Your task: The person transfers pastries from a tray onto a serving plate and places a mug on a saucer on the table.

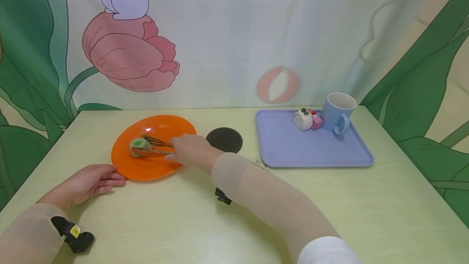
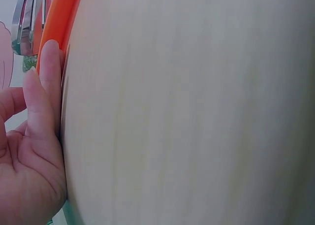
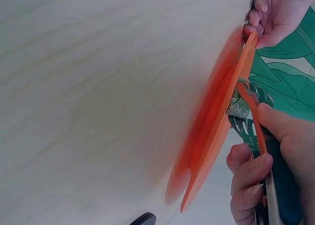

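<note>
In the head view my right hand [image 1: 192, 148] reaches over an orange plate [image 1: 161, 171]. It grips a pair of serving tongs [image 3: 285, 190] with dark handles and slotted heads. Between the tongs' heads sits a small green-and-white toy cake roll [image 1: 140, 146], on or just over the plate; the right wrist view also shows the roll [image 3: 238, 107]. My left hand [image 1: 96, 181] is at the plate's near left edge, the thumb above and fingers below, holding the rim. Those fingers [image 2: 49, 67] meet the orange rim in the left wrist view.
Right of the plate lies a black round disc [image 1: 224, 139]. Farther right, a lavender tray [image 1: 293, 150] bears a white toy cake roll [image 1: 303, 120], a pink toy cake [image 1: 316, 122] and a blue mug [image 1: 335, 113]. A printed curtain [image 1: 220, 44] hangs behind the table.
</note>
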Demonstrator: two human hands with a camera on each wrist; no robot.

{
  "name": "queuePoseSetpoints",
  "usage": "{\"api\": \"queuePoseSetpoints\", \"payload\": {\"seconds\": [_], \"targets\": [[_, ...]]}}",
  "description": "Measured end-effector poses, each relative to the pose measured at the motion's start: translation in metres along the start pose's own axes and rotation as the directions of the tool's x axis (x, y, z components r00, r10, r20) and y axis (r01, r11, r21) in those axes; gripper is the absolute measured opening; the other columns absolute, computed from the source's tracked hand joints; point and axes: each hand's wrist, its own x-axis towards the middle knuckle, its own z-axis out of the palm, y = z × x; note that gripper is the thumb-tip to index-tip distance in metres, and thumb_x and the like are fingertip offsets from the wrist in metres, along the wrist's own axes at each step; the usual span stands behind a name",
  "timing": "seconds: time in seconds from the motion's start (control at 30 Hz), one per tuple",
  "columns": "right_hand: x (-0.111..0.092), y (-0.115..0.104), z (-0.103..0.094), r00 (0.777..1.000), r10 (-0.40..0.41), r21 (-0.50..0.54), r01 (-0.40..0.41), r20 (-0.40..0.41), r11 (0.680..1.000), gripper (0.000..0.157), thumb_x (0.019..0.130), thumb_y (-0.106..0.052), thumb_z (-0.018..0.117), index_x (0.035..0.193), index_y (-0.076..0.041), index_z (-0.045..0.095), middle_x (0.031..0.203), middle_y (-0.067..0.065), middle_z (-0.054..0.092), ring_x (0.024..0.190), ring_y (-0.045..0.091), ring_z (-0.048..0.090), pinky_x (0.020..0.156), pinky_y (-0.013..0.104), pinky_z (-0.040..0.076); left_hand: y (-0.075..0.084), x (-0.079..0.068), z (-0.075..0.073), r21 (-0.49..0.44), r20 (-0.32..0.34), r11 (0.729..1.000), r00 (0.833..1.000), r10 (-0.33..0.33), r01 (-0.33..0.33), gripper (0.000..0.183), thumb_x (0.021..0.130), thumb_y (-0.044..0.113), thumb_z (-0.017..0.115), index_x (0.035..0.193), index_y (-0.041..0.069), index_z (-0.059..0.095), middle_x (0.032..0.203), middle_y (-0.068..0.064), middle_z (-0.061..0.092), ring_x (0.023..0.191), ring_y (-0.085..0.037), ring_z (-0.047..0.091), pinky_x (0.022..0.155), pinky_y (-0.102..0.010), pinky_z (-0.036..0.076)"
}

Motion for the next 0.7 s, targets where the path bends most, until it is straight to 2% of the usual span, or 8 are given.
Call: {"api": "queuePoseSetpoints", "payload": {"seconds": [0.27, 0.7], "targets": [[0.0011, -0.0009, -0.0001, 1.000, -0.004, 0.010, 0.004, -0.001, 1.000, 0.043, 0.087, -0.055, 0.053, 0.113, -0.020, 0.054, 0.082, -0.005, 0.054, 0.070, 0.012, 0.051, 0.055, 0.025, 0.042, 0.0002, -0.0010, -0.0002, 0.016, -0.013, 1.000, 1.000, -0.003, 0.003, 0.045, 0.103, 0.025, 0.029, 0.129, -0.010, 0.037, 0.098, -0.002, 0.069, 0.091, -0.013, 0.066, 0.074, -0.023, 0.053], [0.0032, -0.0036, 0.0003, 1.000, -0.001, 0.033, 0.001, -0.001, 0.999, 0.038, 0.087, -0.054, 0.055, 0.104, -0.020, 0.053, 0.077, -0.005, 0.053, 0.068, 0.012, 0.050, 0.055, 0.024, 0.040, -0.0006, 0.0001, -0.0004, 0.009, -0.007, 1.000, 1.000, 0.003, -0.002, 0.045, 0.103, 0.026, 0.030, 0.128, -0.010, 0.039, 0.097, -0.001, 0.069, 0.091, -0.012, 0.066, 0.073, -0.023, 0.053]]}}
